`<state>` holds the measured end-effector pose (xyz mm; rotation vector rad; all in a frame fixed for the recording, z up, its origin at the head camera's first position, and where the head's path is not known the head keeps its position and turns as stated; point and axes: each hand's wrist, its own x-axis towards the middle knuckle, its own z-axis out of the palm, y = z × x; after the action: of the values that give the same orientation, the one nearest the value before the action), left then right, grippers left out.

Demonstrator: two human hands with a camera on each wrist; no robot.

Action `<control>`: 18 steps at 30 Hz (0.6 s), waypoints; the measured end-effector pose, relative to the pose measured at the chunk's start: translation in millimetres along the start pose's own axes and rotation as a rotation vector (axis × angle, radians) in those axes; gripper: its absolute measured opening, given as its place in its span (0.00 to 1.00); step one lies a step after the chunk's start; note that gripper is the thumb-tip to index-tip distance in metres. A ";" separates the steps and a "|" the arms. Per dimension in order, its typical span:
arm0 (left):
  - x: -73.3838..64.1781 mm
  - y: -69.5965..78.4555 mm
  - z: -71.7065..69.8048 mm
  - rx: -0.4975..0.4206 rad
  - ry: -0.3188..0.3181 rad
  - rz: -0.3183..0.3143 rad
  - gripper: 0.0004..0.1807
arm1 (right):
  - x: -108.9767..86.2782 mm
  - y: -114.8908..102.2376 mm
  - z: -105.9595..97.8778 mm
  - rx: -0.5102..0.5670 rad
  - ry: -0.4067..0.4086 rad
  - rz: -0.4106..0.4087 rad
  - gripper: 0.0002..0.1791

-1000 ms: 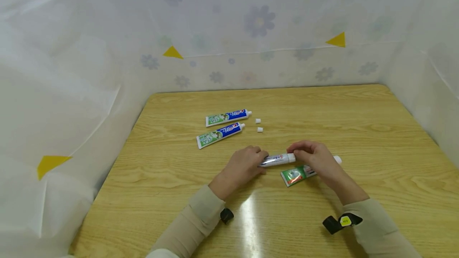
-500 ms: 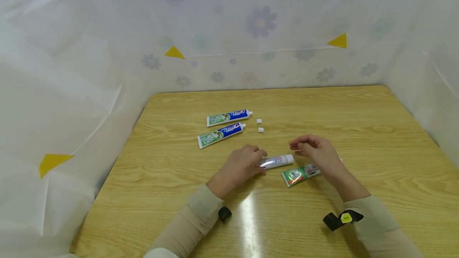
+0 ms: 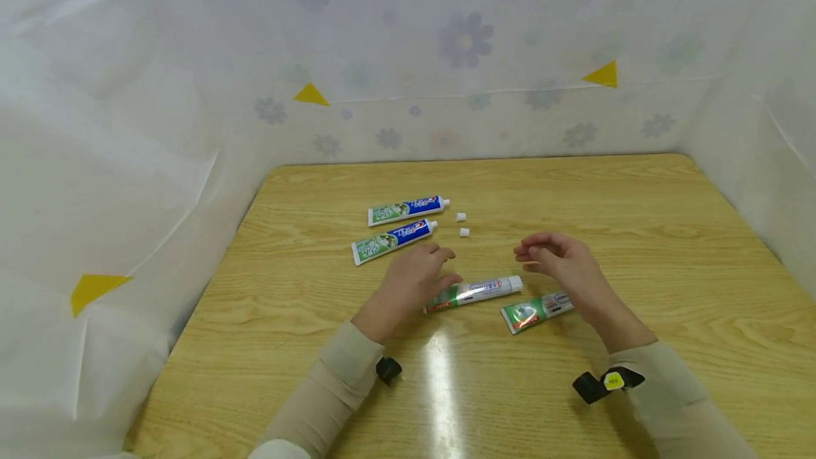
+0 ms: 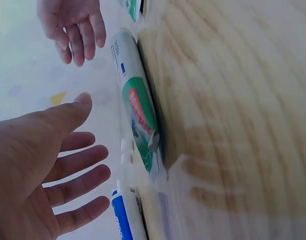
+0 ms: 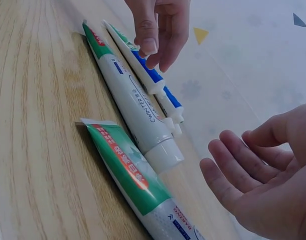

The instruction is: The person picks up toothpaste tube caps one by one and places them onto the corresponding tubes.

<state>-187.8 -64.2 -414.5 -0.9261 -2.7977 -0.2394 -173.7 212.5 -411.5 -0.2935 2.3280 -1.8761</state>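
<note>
The middle tube (image 3: 484,291) is laid flat on the table (image 3: 255,374), its white cap (image 3: 515,283) in place and pointed to the right. Nothing is clamped in either hand: the fingers of the left hand (image 3: 411,278) are spread beside the tube's tail end, thumb apart, and those of the right hand (image 3: 567,271) are loosely curved beyond the cap. For a sound hold, the tube body should be steadied near its middle with light pressure, and the cap should be taken between thumb and fingertips in line with the tube; firm squeezing is best avoided, since paste could be forced toward the nozzle. The near tube (image 3: 538,308) is placed just beside, on the right, and its cap end is covered by the right hand in the head view; it could be knocked by a low wrist. Beyond the left hand, the upper blue tube (image 3: 408,210) and the lower blue tube (image 3: 394,241) are left uncapped, with two small caps (image 3: 464,232) near their nozzles; sideways sweeps there should be avoided.
</note>
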 end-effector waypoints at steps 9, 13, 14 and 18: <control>-3.9 -18.2 -7.1 0.017 0.010 -0.113 0.25 | 18.0 -1.9 7.3 -0.026 0.000 0.027 0.21; -4.4 -26.5 -10.0 0.009 0.023 -0.161 0.27 | 29.6 -0.9 11.0 -0.061 -0.013 0.031 0.22; -4.3 -28.5 -10.4 0.011 0.024 -0.170 0.27 | 32.5 -0.4 12.1 -0.078 -0.015 0.030 0.22; -3.3 -36.1 -11.7 0.030 0.020 -0.197 0.30 | 42.3 -0.1 16.6 -0.197 -0.015 0.029 0.19</control>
<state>-205.5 -97.1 -407.3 -0.6378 -2.8656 -0.2311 -211.0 186.6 -414.4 -0.2923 2.4970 -1.6278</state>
